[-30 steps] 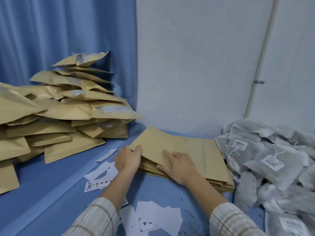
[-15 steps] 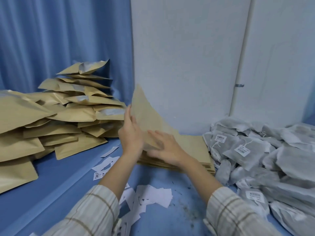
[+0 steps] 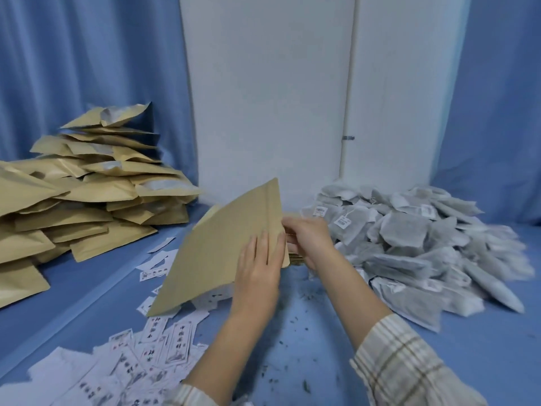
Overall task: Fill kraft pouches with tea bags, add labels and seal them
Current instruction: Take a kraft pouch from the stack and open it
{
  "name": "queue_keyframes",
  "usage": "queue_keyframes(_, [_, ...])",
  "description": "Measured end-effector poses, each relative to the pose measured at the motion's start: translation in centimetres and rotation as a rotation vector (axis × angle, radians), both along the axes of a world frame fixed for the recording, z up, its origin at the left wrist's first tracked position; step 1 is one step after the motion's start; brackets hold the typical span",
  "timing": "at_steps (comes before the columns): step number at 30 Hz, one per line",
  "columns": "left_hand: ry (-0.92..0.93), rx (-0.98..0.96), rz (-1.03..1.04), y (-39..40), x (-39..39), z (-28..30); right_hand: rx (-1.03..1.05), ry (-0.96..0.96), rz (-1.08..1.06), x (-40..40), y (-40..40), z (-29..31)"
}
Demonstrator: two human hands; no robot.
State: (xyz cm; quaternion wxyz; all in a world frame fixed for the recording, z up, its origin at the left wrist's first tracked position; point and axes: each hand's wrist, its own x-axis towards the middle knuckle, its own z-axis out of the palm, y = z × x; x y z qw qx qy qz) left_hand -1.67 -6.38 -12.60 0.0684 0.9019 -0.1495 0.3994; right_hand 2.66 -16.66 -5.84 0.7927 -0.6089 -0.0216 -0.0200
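- Since the earlier frame, one kraft pouch (image 3: pixel 222 247) has been lifted clear of the flat stack and tilted down towards the left, its low corner now hanging over the paper labels (image 3: pixel 172 338).
- The pouch is held at its right edge: the left hand (image 3: pixel 257 268) lies flat across its face with fingers straight, and the right hand (image 3: pixel 307 238) is curled round the same edge, seemingly working at the mouth. Whether the mouth has been opened cannot be told.
- The remaining stack of empty pouches (image 3: pixel 295 256) is mostly hidden just beneath both hands.
- The tea bags (image 3: pixel 409 230) are heaped just right of the right hand; the filled pouches (image 3: pixel 96 200) are piled well to the left of the left hand.
- Loose tea crumbs are scattered on the blue surface (image 3: pixel 307 332) below the wrists.
- Risks, as judged: the pouch may be creased or torn if the edge is pulled too hard; labels may be swept aside by the low corner; the layers may fail to part under a flat-fingered hold.
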Motion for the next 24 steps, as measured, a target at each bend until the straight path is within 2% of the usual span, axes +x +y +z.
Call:
queue_keyframes(2, [0.248, -0.048, -0.096, -0.6, -0.6, -0.8, -0.016, 0.065, -0.066, 0.4, -1.4, -1.3])
queue_keyframes(4, [0.462, -0.195, -0.181, -1.2, -0.8, -1.2, -0.057, 0.112, -0.093, 0.6, -2.6, -2.5])
queue_keyframes(5, [0.511, -0.339, -0.243, -1.7, -0.8, -1.2, -0.081, 0.132, -0.100, 0.5, -2.9, -3.0])
queue_keyframes(7, [0.539, -0.749, -0.341, -2.8, -1.1, -0.3, -0.095, 0.147, -0.106, 0.6, -3.6, -4.1])
queue_keyframes(8, [0.560, -0.920, -0.312, -3.2, -0.9, 0.3, -0.067, 0.139, -0.104, 0.6, -3.9, -4.6])
queue_keyframes(10, [0.662, -1.068, -0.183, -3.7, -0.1, 1.3, -0.027, 0.121, -0.087, 0.5, -4.0, -5.5])
queue_keyframes(14, [0.684, -1.010, 0.024, -3.9, 1.2, 2.2, -0.001, 0.090, -0.010, -0.5, -3.5, -6.3])
queue_keyframes(18, [0.533, -0.799, 0.235, -4.2, 1.7, 2.8, -0.003, 0.062, 0.021, -1.2, -2.9, -6.1])
queue_keyframes(24, [0.400, -0.741, 0.267, -3.9, 2.0, 3.1, 0.059, 0.042, 0.129, -1.7, -2.7, -5.9])
